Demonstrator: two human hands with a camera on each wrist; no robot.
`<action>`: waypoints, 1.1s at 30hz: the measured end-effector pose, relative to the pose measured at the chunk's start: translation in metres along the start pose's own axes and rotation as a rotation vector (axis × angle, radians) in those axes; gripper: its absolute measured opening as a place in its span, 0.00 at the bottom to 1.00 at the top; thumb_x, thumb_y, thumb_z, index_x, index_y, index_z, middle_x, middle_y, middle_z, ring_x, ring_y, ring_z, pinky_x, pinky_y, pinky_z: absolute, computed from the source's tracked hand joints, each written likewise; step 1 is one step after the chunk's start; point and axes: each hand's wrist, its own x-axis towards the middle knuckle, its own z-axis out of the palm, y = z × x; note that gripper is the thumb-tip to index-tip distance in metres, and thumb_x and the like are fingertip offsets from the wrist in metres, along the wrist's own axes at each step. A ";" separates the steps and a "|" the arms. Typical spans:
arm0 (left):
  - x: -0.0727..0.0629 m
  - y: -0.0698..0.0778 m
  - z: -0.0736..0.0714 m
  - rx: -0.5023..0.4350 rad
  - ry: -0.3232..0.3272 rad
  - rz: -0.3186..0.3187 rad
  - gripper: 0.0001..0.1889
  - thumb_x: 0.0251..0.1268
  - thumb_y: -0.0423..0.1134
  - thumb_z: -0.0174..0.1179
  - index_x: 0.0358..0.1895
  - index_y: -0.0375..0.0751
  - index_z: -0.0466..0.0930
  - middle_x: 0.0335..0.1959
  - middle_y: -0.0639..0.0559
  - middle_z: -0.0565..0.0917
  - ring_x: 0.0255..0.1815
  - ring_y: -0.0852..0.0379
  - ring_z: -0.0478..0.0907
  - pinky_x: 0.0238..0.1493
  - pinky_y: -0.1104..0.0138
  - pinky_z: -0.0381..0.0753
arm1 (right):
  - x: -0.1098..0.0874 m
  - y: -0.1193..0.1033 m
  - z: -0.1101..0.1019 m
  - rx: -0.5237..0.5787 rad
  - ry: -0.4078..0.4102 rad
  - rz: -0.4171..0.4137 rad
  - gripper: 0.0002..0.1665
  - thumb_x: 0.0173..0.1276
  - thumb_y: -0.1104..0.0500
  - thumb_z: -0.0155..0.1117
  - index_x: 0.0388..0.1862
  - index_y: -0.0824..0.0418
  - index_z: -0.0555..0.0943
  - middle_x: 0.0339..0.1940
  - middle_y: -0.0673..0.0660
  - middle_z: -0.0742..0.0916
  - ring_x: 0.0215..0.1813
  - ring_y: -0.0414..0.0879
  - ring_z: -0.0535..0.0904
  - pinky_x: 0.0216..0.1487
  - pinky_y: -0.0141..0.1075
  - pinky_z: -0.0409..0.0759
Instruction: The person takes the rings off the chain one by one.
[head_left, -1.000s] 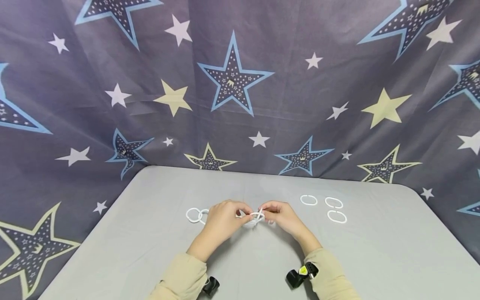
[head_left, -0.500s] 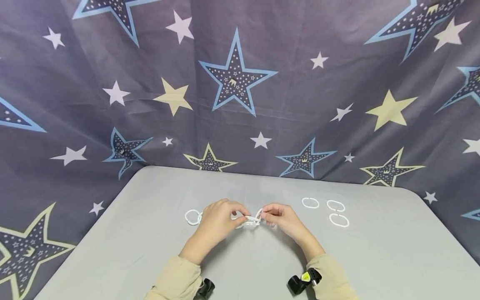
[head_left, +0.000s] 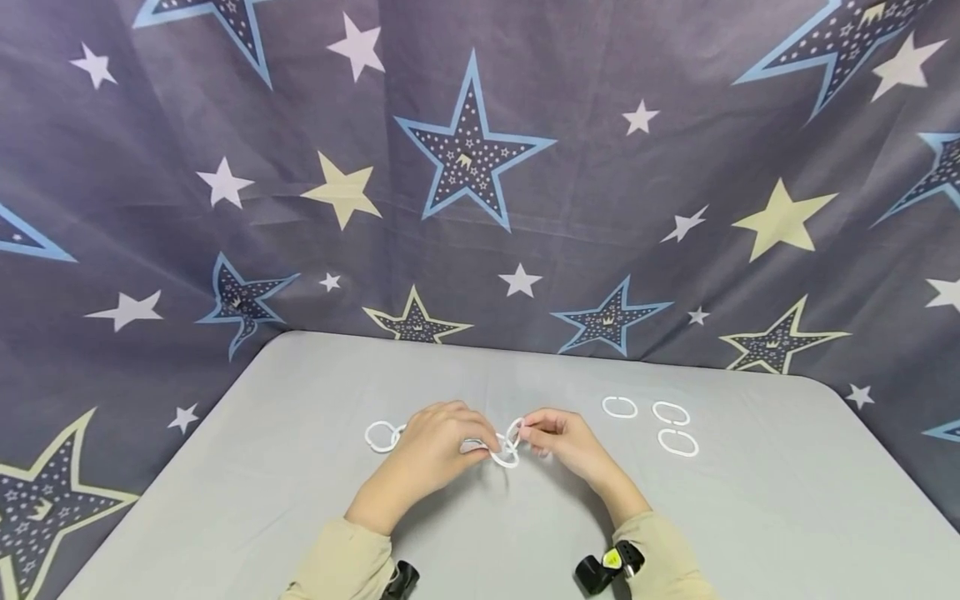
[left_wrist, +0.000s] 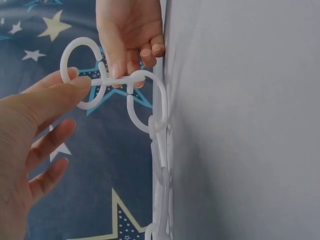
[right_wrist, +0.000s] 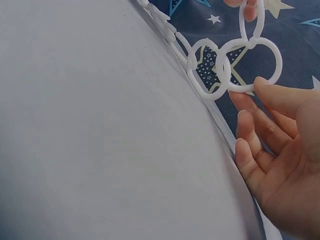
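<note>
My left hand (head_left: 435, 439) pinches an oval white plastic chain link (left_wrist: 80, 41) between thumb and forefinger, its other fingers loose. Between the thumb and forefinger of my right hand (head_left: 564, 439) is another white link (right_wrist: 278, 62). In the right wrist view these two links hook through each other. From the right hand's link hangs a chain of several more links (left_wrist: 164, 95), running down close to the grey table. The chain's far end link (head_left: 380, 423) shows left of my left hand, which hides the middle of the chain in the head view.
Three loose white links, an upper left one (head_left: 619, 416), an upper right one (head_left: 671, 422) and a lower one (head_left: 678, 453), lie on the grey table (head_left: 750, 517) to the right. Behind the table hangs a star-patterned curtain (head_left: 570, 225).
My left hand has shifted slightly left, while the right hand has stayed almost in place. The links between the hands have turned and now show as separate loops. The loose links have not moved.
</note>
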 end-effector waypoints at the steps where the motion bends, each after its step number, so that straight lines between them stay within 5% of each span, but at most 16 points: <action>1: 0.000 0.000 0.000 0.001 -0.003 0.007 0.08 0.50 0.41 0.75 0.34 0.60 0.89 0.39 0.69 0.86 0.43 0.66 0.79 0.48 0.64 0.77 | 0.000 0.000 0.000 0.002 0.000 -0.003 0.13 0.69 0.65 0.64 0.45 0.77 0.80 0.29 0.58 0.84 0.28 0.41 0.75 0.28 0.28 0.73; 8: -0.005 -0.001 0.001 -0.009 -0.008 0.029 0.07 0.48 0.43 0.76 0.31 0.61 0.89 0.36 0.71 0.84 0.40 0.67 0.78 0.45 0.65 0.76 | -0.001 0.000 0.003 0.035 -0.029 -0.023 0.13 0.69 0.67 0.64 0.44 0.78 0.79 0.29 0.56 0.84 0.28 0.40 0.75 0.29 0.28 0.72; 19: -0.002 -0.003 0.005 0.004 -0.002 0.051 0.07 0.46 0.45 0.77 0.30 0.60 0.89 0.32 0.71 0.83 0.37 0.68 0.77 0.44 0.67 0.76 | 0.000 0.000 0.001 -0.027 -0.033 -0.035 0.10 0.69 0.68 0.64 0.43 0.77 0.79 0.32 0.67 0.85 0.29 0.41 0.77 0.31 0.29 0.75; 33: 0.000 -0.004 0.004 0.000 -0.022 0.060 0.07 0.46 0.45 0.77 0.30 0.59 0.90 0.32 0.71 0.83 0.35 0.68 0.77 0.40 0.68 0.77 | 0.001 0.003 0.000 -0.025 -0.012 -0.016 0.10 0.69 0.67 0.64 0.43 0.76 0.80 0.31 0.64 0.84 0.29 0.42 0.77 0.31 0.29 0.75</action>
